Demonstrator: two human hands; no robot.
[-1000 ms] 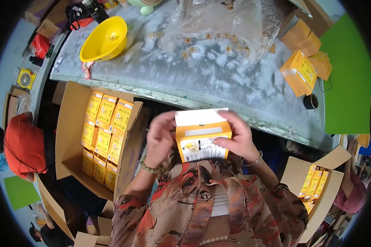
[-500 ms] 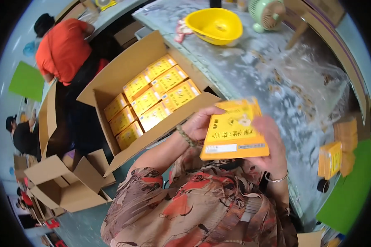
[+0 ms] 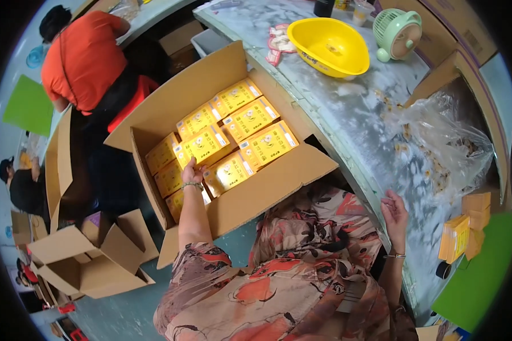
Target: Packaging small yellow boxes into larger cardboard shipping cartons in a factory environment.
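Note:
My left hand reaches into a large open cardboard carton and grips the near edge of a yellow box. That box lies on top of the packed ones, slightly higher than its neighbours. Several like yellow boxes fill the carton in rows, printed faces up. Over the edge of the marbled table, my right hand hangs with fingers loosely curled and apart, holding nothing. A bracelet is on each wrist.
On the table are a yellow basin, a green fan, a pink-white cloth, a clear plastic bag and stacked yellow packs. An open empty carton sits lower left. A person in orange works beyond.
The yellow box has gone from between both hands into the carton, with my left hand still on it. My right hand has let go and moved down beside the table edge.

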